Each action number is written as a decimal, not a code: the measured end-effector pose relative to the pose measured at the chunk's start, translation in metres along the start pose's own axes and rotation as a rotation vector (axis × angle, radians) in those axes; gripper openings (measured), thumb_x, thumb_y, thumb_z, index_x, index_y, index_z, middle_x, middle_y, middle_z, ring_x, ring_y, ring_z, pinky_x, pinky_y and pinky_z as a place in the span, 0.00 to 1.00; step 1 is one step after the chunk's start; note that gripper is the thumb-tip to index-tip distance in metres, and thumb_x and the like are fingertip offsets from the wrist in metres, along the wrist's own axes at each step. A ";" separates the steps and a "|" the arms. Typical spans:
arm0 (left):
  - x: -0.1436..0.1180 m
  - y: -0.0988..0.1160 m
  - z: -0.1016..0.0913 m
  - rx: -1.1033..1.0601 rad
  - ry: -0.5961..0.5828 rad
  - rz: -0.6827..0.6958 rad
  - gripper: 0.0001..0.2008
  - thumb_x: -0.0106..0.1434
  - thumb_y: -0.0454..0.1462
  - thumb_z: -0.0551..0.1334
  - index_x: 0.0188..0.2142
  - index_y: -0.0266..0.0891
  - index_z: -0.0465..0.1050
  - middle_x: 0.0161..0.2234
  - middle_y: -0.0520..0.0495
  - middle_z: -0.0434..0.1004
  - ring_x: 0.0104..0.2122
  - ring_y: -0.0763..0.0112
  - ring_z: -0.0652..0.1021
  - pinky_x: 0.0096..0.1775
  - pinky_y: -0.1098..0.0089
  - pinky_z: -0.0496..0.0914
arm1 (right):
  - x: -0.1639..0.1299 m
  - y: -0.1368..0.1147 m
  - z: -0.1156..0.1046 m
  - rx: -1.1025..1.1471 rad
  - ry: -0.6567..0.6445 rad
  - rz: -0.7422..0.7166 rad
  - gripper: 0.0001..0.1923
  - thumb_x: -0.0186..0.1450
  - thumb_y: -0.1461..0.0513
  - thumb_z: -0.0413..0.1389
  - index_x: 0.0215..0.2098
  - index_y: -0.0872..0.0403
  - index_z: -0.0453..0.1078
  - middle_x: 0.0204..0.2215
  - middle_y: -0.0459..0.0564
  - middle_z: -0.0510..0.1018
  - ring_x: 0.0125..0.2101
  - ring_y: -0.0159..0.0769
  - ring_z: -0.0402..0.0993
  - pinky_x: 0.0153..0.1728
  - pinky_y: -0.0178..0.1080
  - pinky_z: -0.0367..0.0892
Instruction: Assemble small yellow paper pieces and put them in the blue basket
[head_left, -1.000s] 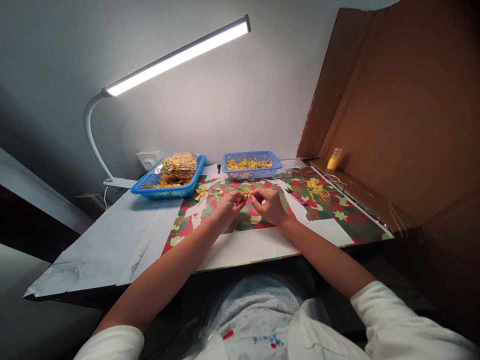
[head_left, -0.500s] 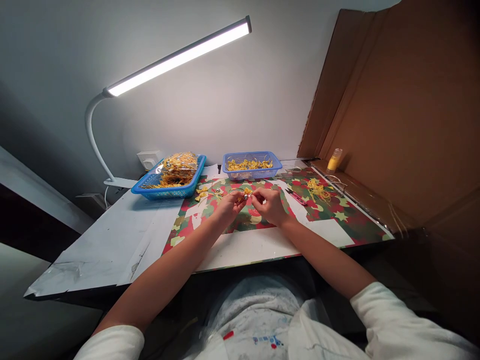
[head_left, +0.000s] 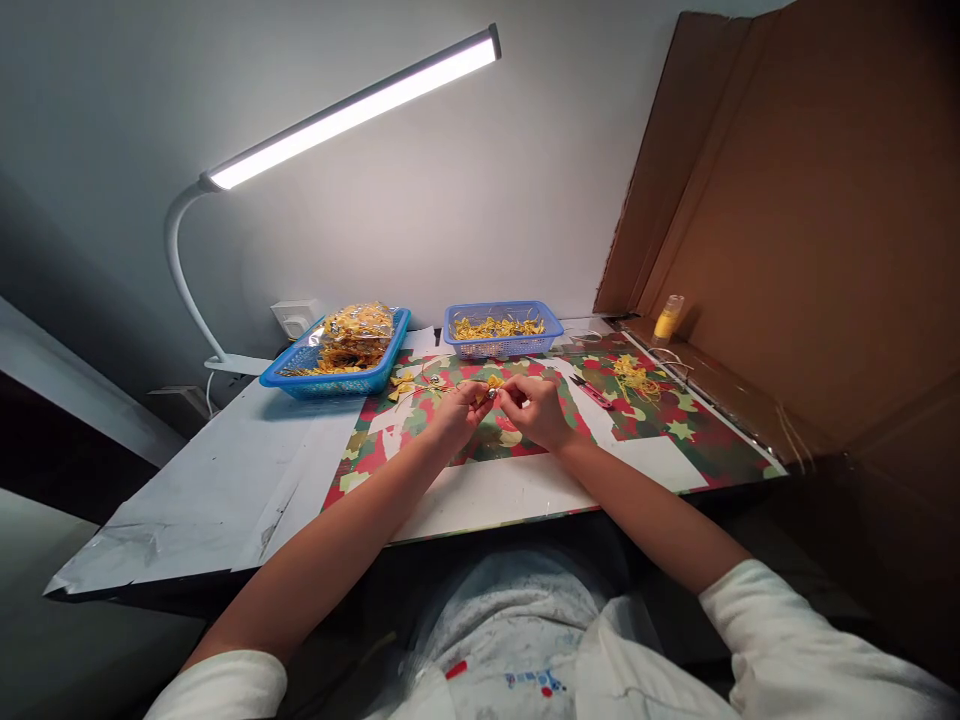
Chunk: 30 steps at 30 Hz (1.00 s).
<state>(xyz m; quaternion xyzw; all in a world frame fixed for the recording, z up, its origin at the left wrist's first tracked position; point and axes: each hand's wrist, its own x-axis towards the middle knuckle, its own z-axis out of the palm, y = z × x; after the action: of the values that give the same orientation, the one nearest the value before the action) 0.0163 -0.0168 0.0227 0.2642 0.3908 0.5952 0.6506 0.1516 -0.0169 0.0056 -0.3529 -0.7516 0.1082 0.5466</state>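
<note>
Just above the patterned mat, my left hand (head_left: 454, 416) pinches a small yellow ribbon bow (head_left: 495, 381) with a shiny silvery piece, maybe a bell, at its middle. My right hand (head_left: 540, 411) is closed in a pinch right beside it, fingertips meeting the silvery piece; what lies between them is too small to make out. Left of my hands, more yellow bows (head_left: 401, 387) with thin cords lie on the mat. A pair of pink-handled thread snips (head_left: 592, 392) rests to the right of my right hand.
A blue basket (head_left: 330, 386) heaped with yellow bows and a clear bag stands back left. Another blue basket (head_left: 502, 347) of yellow pieces sits behind my hands. Yellow cords (head_left: 636, 380), a small yellow-filled bottle (head_left: 668, 318) and a cardboard wall (head_left: 810, 220) are at right. A lamp (head_left: 352, 110) arches above.
My right fingertips have shifted slightly left, closer to the silvery piece on the bow. My left hand keeps its pinch; the view has tilted very slightly.
</note>
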 end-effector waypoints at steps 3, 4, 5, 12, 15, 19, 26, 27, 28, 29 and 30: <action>-0.002 0.002 0.002 -0.011 0.002 -0.052 0.07 0.49 0.24 0.59 0.21 0.35 0.66 0.22 0.53 0.69 0.24 0.81 0.72 0.32 0.80 0.72 | 0.000 0.000 -0.001 0.012 -0.012 -0.009 0.09 0.60 0.62 0.51 0.22 0.53 0.64 0.16 0.42 0.67 0.17 0.27 0.59 0.22 0.33 0.57; -0.003 0.002 0.003 -0.017 0.005 -0.058 0.07 0.49 0.24 0.59 0.22 0.35 0.66 0.22 0.53 0.69 0.24 0.81 0.72 0.31 0.80 0.71 | 0.000 -0.001 -0.002 0.010 -0.018 -0.008 0.09 0.60 0.62 0.51 0.22 0.53 0.63 0.16 0.42 0.67 0.18 0.27 0.59 0.22 0.33 0.57; -0.003 0.003 0.003 -0.023 0.010 -0.064 0.07 0.49 0.24 0.59 0.22 0.35 0.66 0.22 0.52 0.69 0.23 0.81 0.72 0.31 0.80 0.71 | 0.001 -0.001 -0.002 0.008 -0.025 -0.006 0.09 0.60 0.62 0.51 0.22 0.53 0.63 0.16 0.42 0.67 0.18 0.27 0.59 0.22 0.33 0.57; -0.003 0.002 0.003 -0.037 0.017 -0.088 0.09 0.51 0.24 0.60 0.22 0.37 0.65 0.23 0.52 0.70 0.25 0.80 0.73 0.32 0.78 0.71 | 0.001 -0.001 -0.002 0.007 -0.027 0.016 0.10 0.60 0.62 0.52 0.21 0.53 0.62 0.16 0.42 0.66 0.18 0.27 0.59 0.22 0.34 0.57; -0.002 0.002 0.002 -0.035 0.005 -0.077 0.08 0.50 0.25 0.59 0.22 0.37 0.65 0.23 0.53 0.69 0.25 0.81 0.73 0.33 0.79 0.71 | 0.001 -0.001 -0.001 0.002 -0.011 0.020 0.10 0.60 0.62 0.52 0.21 0.53 0.63 0.15 0.42 0.66 0.18 0.27 0.58 0.22 0.34 0.56; -0.002 0.001 0.001 -0.037 -0.012 -0.038 0.06 0.50 0.26 0.59 0.22 0.37 0.66 0.23 0.54 0.70 0.26 0.80 0.73 0.34 0.79 0.71 | 0.000 -0.001 0.000 0.019 0.022 0.003 0.11 0.60 0.62 0.52 0.20 0.53 0.62 0.14 0.41 0.65 0.17 0.27 0.57 0.21 0.34 0.55; -0.001 0.000 0.002 -0.039 0.008 -0.013 0.06 0.48 0.26 0.60 0.22 0.37 0.66 0.23 0.54 0.70 0.26 0.80 0.73 0.35 0.77 0.71 | 0.000 -0.002 0.001 0.012 0.026 0.044 0.11 0.60 0.61 0.52 0.20 0.53 0.62 0.14 0.41 0.65 0.17 0.27 0.57 0.21 0.34 0.56; 0.000 0.000 0.001 -0.035 0.005 -0.004 0.07 0.47 0.26 0.61 0.22 0.37 0.66 0.23 0.54 0.70 0.26 0.79 0.73 0.36 0.76 0.71 | -0.001 -0.002 0.002 0.013 0.026 0.053 0.11 0.59 0.61 0.52 0.20 0.53 0.62 0.14 0.41 0.65 0.17 0.27 0.57 0.21 0.34 0.56; 0.001 -0.001 0.001 -0.030 0.000 0.007 0.07 0.47 0.26 0.62 0.22 0.37 0.66 0.23 0.54 0.70 0.26 0.79 0.73 0.37 0.75 0.71 | -0.001 -0.002 0.002 0.016 0.026 0.058 0.11 0.59 0.61 0.52 0.20 0.53 0.61 0.14 0.41 0.65 0.17 0.27 0.58 0.21 0.34 0.56; 0.001 -0.001 0.000 -0.026 -0.003 0.017 0.08 0.46 0.27 0.62 0.22 0.37 0.65 0.22 0.55 0.70 0.27 0.78 0.73 0.37 0.75 0.72 | -0.001 -0.003 0.003 0.018 0.027 0.061 0.11 0.59 0.61 0.52 0.20 0.53 0.61 0.14 0.41 0.64 0.17 0.27 0.58 0.21 0.34 0.56; 0.002 -0.002 -0.001 -0.023 -0.006 0.028 0.08 0.45 0.27 0.63 0.22 0.37 0.65 0.22 0.55 0.70 0.27 0.78 0.73 0.38 0.75 0.72 | -0.001 -0.003 0.003 0.020 0.028 0.060 0.11 0.59 0.61 0.52 0.20 0.53 0.61 0.14 0.41 0.64 0.17 0.28 0.58 0.21 0.34 0.56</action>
<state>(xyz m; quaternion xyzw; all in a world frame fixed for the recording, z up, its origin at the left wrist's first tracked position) 0.0168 -0.0154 0.0201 0.2637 0.3781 0.6078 0.6466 0.1478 -0.0187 0.0050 -0.3713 -0.7317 0.1273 0.5573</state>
